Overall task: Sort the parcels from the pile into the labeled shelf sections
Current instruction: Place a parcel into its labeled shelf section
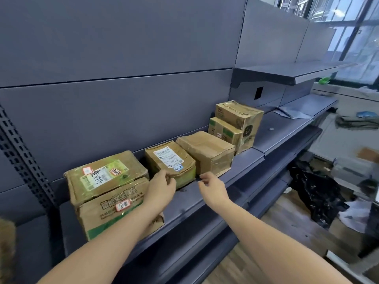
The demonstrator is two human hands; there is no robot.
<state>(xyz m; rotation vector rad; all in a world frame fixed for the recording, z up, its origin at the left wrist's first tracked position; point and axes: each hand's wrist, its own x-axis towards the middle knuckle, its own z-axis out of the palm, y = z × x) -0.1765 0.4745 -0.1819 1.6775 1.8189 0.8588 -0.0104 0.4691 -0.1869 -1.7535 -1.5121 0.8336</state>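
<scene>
Left hand (162,184) touching labeled parcel (170,160) on shelf (205,203); right hand (212,186) beside, fingers loosely curled, holding nothing

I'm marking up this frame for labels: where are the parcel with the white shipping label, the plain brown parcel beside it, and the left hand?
parcel with the white shipping label (168,159), head view, on its top face.
plain brown parcel (205,148), head view, top face.
left hand (162,186), head view, back of the hand.
</scene>
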